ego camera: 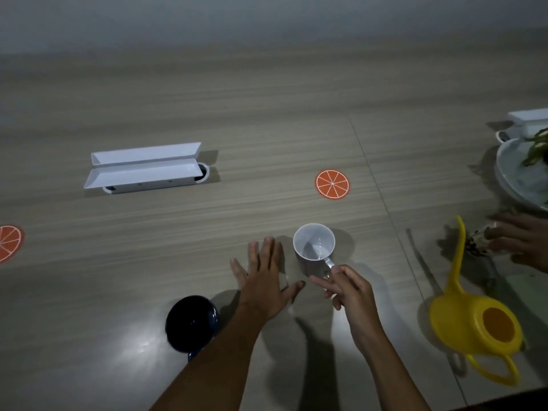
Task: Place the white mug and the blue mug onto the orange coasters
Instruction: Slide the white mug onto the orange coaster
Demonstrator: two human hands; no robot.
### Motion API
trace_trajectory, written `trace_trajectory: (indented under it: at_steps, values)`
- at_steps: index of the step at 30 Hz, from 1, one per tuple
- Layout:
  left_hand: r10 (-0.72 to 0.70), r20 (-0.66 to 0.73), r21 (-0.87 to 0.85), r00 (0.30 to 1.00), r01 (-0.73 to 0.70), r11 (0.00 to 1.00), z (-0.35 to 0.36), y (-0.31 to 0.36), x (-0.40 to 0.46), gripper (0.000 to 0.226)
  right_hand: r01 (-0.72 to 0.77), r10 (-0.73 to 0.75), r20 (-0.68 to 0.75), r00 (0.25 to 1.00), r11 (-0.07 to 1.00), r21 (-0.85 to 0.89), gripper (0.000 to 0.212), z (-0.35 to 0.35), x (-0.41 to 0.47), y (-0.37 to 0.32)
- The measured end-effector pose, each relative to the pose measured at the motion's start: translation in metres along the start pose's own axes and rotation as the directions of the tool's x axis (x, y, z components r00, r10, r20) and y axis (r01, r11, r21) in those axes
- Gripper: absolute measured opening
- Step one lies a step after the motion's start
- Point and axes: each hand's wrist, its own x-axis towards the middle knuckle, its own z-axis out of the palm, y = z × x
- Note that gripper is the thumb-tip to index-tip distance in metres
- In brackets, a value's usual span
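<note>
The white mug (313,241) stands upright on the table, mouth up, and my right hand (345,287) pinches its handle with thumb and fingers. Just left of the mug, my left hand (265,280) hovers flat with fingers spread, holding nothing. The dark blue mug (191,321) sits near the front, left of my left forearm, which hides part of it. One orange coaster (332,184) lies bare beyond the white mug. A second orange coaster (8,241) is cut off by the left edge.
A yellow watering can (477,324) stands at the right front. Another person's hand (525,241) rests at the right edge by a small object. A white plant dish (510,176) and a white open cable box (145,169) sit farther back.
</note>
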Motion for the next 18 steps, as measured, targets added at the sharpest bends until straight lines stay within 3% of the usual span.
trace_trajectory:
  at_steps: [6, 18]
  values:
    - [-0.075, -0.153, -0.014, 0.985, 0.074, 0.997, 0.013, 0.006, 0.007, 0.094, 0.011, -0.005, -0.084, 0.996, 0.997, 0.070, 0.033, 0.004, 0.041, -0.014]
    - [-0.122, -0.171, -0.119, 0.978, 0.102, 0.988, 0.014, 0.004, 0.011, 0.089, 0.043, 0.034, -0.239, 0.970, 0.950, 0.310, 0.037, 0.006, 0.118, -0.033]
